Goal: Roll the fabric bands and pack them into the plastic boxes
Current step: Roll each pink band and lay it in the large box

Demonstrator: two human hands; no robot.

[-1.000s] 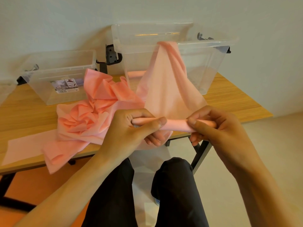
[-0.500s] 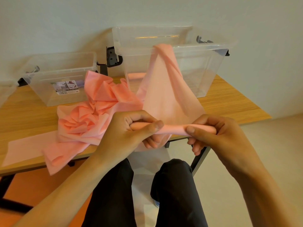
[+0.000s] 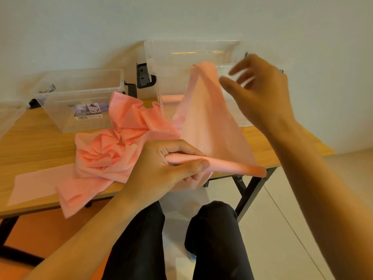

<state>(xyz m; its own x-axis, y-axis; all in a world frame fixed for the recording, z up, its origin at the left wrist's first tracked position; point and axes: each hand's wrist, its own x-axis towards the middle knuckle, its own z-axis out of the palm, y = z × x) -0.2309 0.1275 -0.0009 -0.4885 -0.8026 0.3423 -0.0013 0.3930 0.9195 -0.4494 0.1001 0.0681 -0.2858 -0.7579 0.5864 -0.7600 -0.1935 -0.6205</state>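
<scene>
A pink fabric band [image 3: 210, 122] hangs from the rim of the large clear plastic box [image 3: 181, 57] down to the table's front edge. Its lower end is rolled into a thin tube. My left hand [image 3: 169, 168] grips the left end of that roll, thumb on top. The roll's right end sticks out free. My right hand [image 3: 260, 89] is raised beside the box rim, just right of the band's top, fingers spread and blurred, holding nothing. A crumpled heap of pink bands [image 3: 121, 150] lies on the table to the left.
A smaller clear plastic box [image 3: 84, 93] with a label stands at the back left of the wooden table [image 3: 36, 138]. A flat pale pink band [image 3: 40, 182] lies near the front left edge. My knees are below the table edge. A wall is behind.
My right hand has let go of the roll's right end and risen to the band's top by the box rim. My left hand still holds the roll.
</scene>
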